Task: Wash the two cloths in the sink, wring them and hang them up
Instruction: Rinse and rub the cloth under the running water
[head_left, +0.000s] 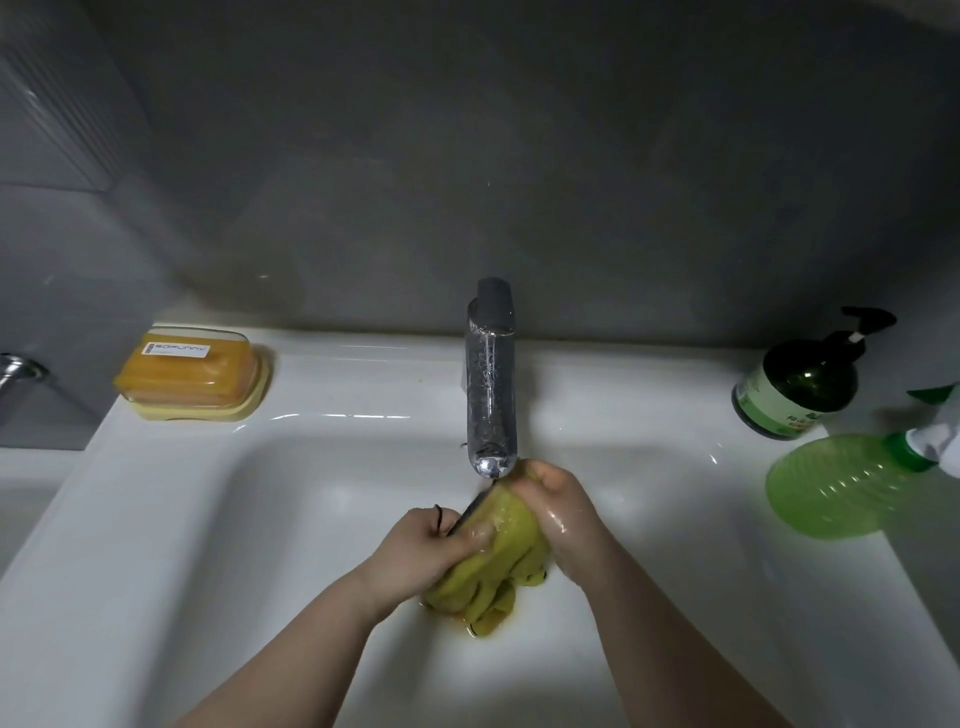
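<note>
Though wet, both hands round cloth

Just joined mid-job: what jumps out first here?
The left hand and right hand grip a yellow-green cloth under the chrome tap in the white sink. A yellow soap box sits on its back-left rim; a dark green pump bottle and a light green spray bottle sit at right.
</note>
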